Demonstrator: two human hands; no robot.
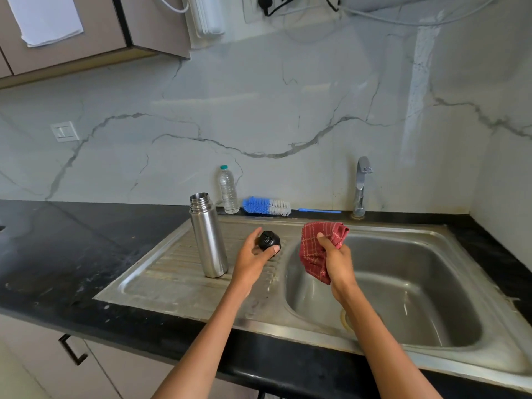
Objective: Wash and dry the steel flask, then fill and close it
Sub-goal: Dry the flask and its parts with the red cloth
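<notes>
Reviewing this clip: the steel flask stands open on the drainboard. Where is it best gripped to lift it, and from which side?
Wrap the grip round the mid-body of the steel flask, coming from its right, where the left hand already is, holding the black cap. The flask stands upright, its straight smooth wall wider than the threaded neck. The right hand holds the red cloth.

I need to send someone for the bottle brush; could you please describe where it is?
Start at the steel sink. On the black ledge behind it, between the plastic water bottle and the tap, lies the brush, the only thing with blue and white bristles.
</notes>
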